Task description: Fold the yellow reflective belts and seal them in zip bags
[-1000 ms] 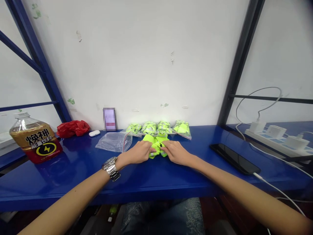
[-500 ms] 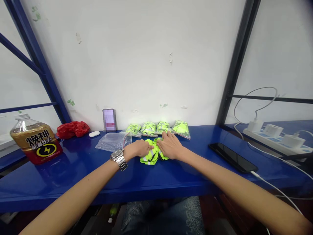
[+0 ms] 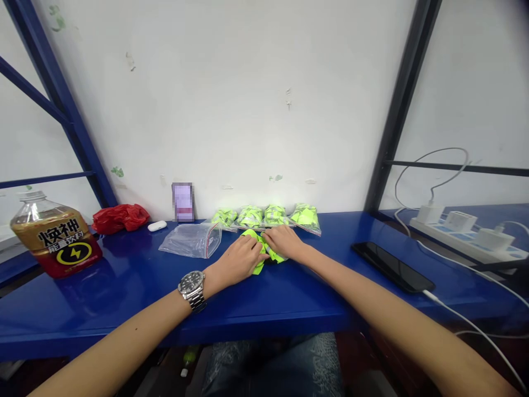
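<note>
A bunched neon-yellow reflective vest (image 3: 259, 268) lies on the blue table, between my two hands. My left hand (image 3: 242, 259) is closed on its left side, with the fingers over the cloth. My right hand (image 3: 285, 242) grips the right side, its fingertips curled and partly hidden. Just left of the vest lies a clear zip bag (image 3: 185, 240), flat, its red-edged mouth toward my left hand. Behind my hands, several clear bags packed with the same neon cloth stand in a row, the rightmost packed bag (image 3: 306, 216) fully visible.
A large drink bottle (image 3: 58, 237) stands at the left, near a red plastic bag (image 3: 119, 218) and a white earbud case (image 3: 157, 226). A phone (image 3: 183, 201) leans on the wall. At the right lie a black phone (image 3: 390, 267) on a cable and a power strip (image 3: 467, 231).
My left hand has moved over the vest and turned so its back faces up. My right hand has curled and shifted slightly. The vest is bunched smaller.
</note>
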{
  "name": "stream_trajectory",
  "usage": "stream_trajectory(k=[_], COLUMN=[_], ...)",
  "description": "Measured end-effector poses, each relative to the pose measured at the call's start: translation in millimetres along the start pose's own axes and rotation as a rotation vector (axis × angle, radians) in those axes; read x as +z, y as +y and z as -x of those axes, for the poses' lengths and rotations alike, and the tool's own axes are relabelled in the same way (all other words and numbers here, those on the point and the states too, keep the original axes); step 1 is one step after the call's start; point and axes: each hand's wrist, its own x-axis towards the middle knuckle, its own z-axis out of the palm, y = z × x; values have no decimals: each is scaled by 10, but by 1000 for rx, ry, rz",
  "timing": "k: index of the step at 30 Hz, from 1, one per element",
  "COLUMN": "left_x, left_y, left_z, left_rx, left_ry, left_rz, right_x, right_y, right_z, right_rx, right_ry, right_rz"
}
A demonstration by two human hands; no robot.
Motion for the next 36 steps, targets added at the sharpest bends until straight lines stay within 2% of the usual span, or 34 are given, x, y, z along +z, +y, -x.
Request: stream_trajectory(k=[4, 10, 12, 16, 19, 24, 27, 33, 36], left_x=[-49, -66, -58, -7, 74, 206, 192, 3, 17], left_y=[11, -113, -180, -305, -333, -304, -301, -230, -231], left_z=[77, 116, 147, 229, 234, 125, 70, 63, 41], left_rx=[20, 19, 4, -23, -25, -87, -182, -320, -377], left_ry=[-1, -60, -68, -106, -63, 35, 39, -54, -117], left_rz=[66, 177, 230, 311, 306, 233, 258, 336, 342], right_x=[50, -18, -84, -176, -171, -61, 8, -24, -64], right_y=[-30, -55, -23, 60, 87, 116, 131, 3, -43], right_z=[39, 309, 394, 428, 383, 319, 281, 265, 252], right_rx=[67, -192, -261, -378, -420, -365, -292, -73, -7], right_ry=[78, 217, 219, 139, 113, 135, 142, 63, -27], right_rz=[17, -76, -109, -64, 38, 33, -53, -331, -388])
